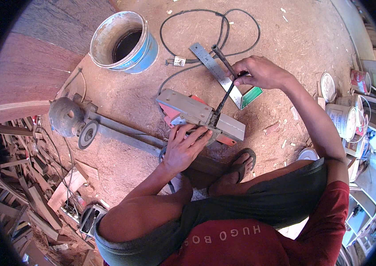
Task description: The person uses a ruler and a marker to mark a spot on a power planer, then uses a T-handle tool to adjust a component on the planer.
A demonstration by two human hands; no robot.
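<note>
An electric hand planer lies upturned in front of me, its flat metal sole facing up and red body parts showing at the sides. My left hand grips its near side, fingers over the edge by the cutter slot. Above it, my right hand pinches a dark wrench with a crosswise handle. The wrench's shaft slants down, its tip at the cutter slot in the middle of the planer; the exact contact is too small to make out. Just beyond, a try square with a green stock lies on the floor.
A black cord with a plug loops beyond the planer. A blue bucket of dark liquid stands far left. Left are a motor with a grinding wheel and piled wood scraps. Paint buckets line the right. Sawdust covers the floor.
</note>
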